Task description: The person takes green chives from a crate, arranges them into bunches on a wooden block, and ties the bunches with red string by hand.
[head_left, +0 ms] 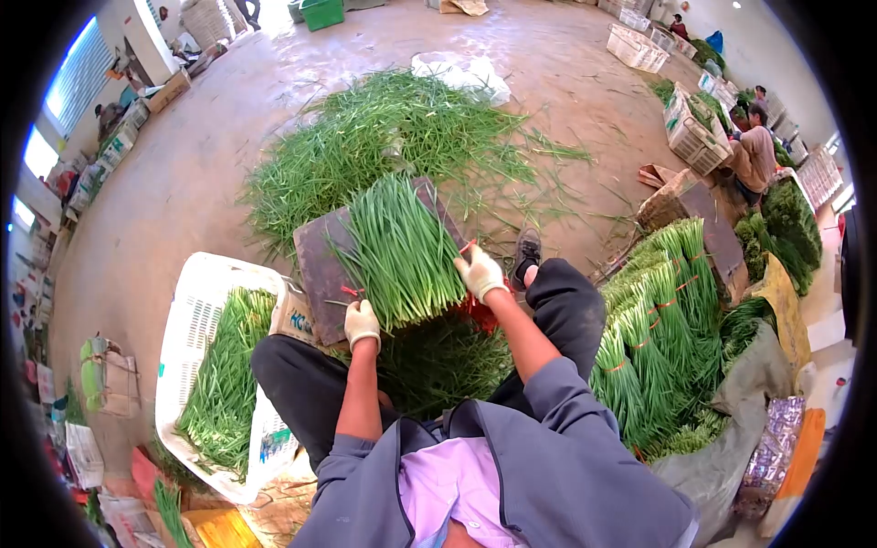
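A thick bunch of green garlic chives [397, 247] lies across a dark board [322, 265] in front of my knees, its cut ends toward me. My left hand [362, 324], in a pale glove, is closed at the bunch's left side, with one end of a red tie [352, 291] at its fingertips. On the opposite side my gloved right hand [481, 274] pinches the other red end, close against the stalks. Whatever part of the tie runs between the two ends is hidden by the chives.
Loose greens [365, 137] are heaped on the floor beyond the board. To my left stands a white plastic basket [178, 365] holding more chives. Tied bundles [662, 320] are stacked at my right. Another person [755, 155] sits farther off among crates [694, 132].
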### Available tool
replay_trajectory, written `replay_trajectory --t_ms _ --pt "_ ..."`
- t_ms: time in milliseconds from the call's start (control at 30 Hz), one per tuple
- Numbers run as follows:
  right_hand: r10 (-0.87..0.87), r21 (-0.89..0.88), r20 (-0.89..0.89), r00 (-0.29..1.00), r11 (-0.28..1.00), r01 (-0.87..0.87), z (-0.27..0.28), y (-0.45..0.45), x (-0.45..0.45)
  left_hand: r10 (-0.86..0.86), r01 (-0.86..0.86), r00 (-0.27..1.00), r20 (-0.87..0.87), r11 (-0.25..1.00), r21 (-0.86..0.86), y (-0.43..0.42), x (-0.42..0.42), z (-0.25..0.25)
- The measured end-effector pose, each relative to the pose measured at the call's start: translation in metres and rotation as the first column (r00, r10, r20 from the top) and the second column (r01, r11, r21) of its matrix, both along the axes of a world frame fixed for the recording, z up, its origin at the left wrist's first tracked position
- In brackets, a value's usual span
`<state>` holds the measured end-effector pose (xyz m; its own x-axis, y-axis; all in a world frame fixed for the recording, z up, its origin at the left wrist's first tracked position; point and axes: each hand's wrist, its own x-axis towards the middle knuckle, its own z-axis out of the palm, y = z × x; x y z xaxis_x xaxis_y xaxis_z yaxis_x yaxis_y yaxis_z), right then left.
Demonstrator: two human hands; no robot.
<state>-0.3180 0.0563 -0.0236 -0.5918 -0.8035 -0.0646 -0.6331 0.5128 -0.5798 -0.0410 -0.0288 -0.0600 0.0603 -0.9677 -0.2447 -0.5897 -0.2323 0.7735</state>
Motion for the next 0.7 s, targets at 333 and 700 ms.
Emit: replay_trajectory --t_ms 333,700 --pt "0.209 -0.273 0.271 0.94 0.953 -0.133 -0.037 -0.013 0.102 -0.174 0.116 0.929 0.326 0.975 0.19 -0.016 -0.09 0.059" --pt "0.217 -0.254 0.274 0.937 0.956 -0.147 -0.046 -0.008 0.102 -0.218 0.188 0.915 0.341 0.975 0.118 -0.02 -0.084 0.043"
